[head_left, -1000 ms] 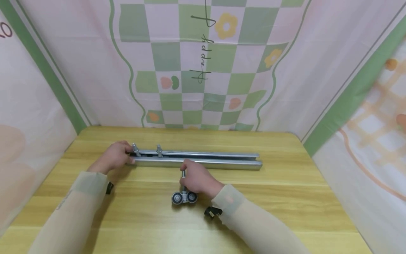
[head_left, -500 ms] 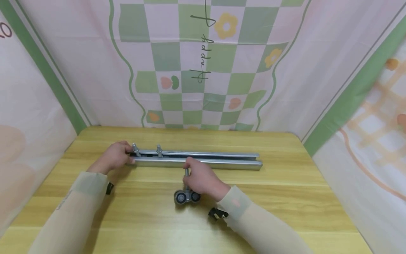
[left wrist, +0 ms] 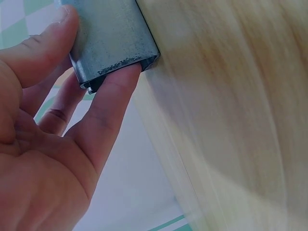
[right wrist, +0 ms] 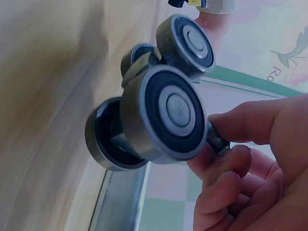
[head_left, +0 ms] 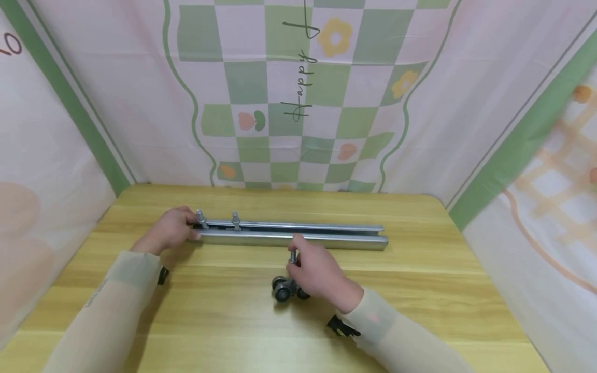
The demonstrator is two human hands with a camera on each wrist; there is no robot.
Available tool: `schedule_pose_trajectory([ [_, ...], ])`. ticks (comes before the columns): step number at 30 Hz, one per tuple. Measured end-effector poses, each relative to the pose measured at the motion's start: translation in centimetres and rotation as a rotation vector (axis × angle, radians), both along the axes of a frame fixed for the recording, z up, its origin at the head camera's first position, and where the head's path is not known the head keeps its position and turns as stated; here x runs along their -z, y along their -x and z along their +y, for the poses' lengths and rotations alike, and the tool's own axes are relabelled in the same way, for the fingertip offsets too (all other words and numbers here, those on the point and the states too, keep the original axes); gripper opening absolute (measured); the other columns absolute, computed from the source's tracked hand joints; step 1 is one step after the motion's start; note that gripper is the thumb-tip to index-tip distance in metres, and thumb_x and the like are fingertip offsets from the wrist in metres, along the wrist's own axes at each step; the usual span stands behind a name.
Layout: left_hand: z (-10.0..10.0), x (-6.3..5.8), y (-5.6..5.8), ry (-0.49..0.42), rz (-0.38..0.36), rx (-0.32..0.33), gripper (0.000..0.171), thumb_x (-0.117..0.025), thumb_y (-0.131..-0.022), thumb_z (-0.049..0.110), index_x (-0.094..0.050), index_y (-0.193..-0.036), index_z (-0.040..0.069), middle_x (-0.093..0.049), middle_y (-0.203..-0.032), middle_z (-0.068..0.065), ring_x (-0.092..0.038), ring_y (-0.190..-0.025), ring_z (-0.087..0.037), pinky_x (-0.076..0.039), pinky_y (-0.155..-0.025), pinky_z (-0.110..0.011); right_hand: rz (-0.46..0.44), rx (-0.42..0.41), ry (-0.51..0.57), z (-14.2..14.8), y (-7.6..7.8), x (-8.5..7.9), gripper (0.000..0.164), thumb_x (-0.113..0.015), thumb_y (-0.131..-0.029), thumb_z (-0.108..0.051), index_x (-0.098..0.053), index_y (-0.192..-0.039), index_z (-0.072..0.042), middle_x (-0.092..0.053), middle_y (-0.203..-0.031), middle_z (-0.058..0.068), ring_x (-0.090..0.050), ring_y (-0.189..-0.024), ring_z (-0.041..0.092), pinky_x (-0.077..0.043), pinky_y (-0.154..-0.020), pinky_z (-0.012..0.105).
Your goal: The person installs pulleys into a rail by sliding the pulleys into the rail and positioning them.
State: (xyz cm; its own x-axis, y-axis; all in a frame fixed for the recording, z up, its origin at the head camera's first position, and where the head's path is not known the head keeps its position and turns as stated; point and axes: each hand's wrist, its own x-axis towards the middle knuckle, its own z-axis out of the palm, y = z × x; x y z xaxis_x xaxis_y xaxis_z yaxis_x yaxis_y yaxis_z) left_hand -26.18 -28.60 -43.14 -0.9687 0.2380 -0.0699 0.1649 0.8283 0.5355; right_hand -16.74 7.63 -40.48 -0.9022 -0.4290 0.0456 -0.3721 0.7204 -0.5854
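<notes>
A silver C-channel rail lies crosswise on the table, slot upward. Two threaded bolts with nuts, a left one and another, stand up out of its slot near the left end. My left hand holds that end; in the left wrist view the thumb lies along the rail's wall and a fingertip reaches into the open end. In front of the rail, my right hand pinches a four-wheeled roller trolley by its threaded bolt. The trolley's wheels hang lowest, tilted, close over the table.
The wooden table has its back edge against a hanging cloth with green checks. More cloth closes off the right side, and another sheet the left. Each wrist carries a black strap device.
My right hand has moved to the right with the trolley, which has turned so its wheels show at an angle. The left hand stays at the rail's end.
</notes>
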Motion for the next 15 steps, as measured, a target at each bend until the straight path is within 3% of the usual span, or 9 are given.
schedule_pose_trajectory([
  [7,0.1,-0.1,0.0,0.001,-0.005,-0.001,0.040,-0.078,-0.082,0.010,-0.068,-0.116,-0.007,-0.062,-0.109,-0.015,-0.056,-0.097,-0.033,-0.048,-0.084,-0.050,0.256,-0.022,-0.049,1.3,-1.1,0.1,0.022,-0.064,-0.091,-0.012,-0.054,-0.110,-0.005,-0.041,-0.052,-0.011,-0.036,-0.040,0.003,-0.034,-0.039,0.024],
  [11,0.2,-0.1,0.0,0.001,-0.008,-0.003,0.041,-0.078,-0.082,0.011,-0.068,-0.117,-0.008,-0.062,-0.110,-0.015,-0.056,-0.097,-0.033,-0.048,-0.083,-0.050,0.383,-0.021,-0.060,1.8,-1.6,0.3,0.022,-0.069,-0.087,-0.011,-0.053,-0.102,-0.006,-0.049,-0.058,-0.009,-0.035,-0.043,0.002,-0.034,-0.041,0.024],
  [15,0.2,0.0,0.0,-0.003,-0.009,-0.004,0.041,-0.078,-0.083,0.010,-0.067,-0.117,-0.008,-0.062,-0.110,-0.016,-0.056,-0.097,-0.033,-0.048,-0.084,-0.050,0.444,-0.031,-0.060,2.2,-2.1,0.4,0.025,-0.073,-0.084,-0.011,-0.053,-0.099,-0.006,-0.053,-0.060,-0.008,-0.035,-0.043,0.002,-0.034,-0.041,0.024],
])
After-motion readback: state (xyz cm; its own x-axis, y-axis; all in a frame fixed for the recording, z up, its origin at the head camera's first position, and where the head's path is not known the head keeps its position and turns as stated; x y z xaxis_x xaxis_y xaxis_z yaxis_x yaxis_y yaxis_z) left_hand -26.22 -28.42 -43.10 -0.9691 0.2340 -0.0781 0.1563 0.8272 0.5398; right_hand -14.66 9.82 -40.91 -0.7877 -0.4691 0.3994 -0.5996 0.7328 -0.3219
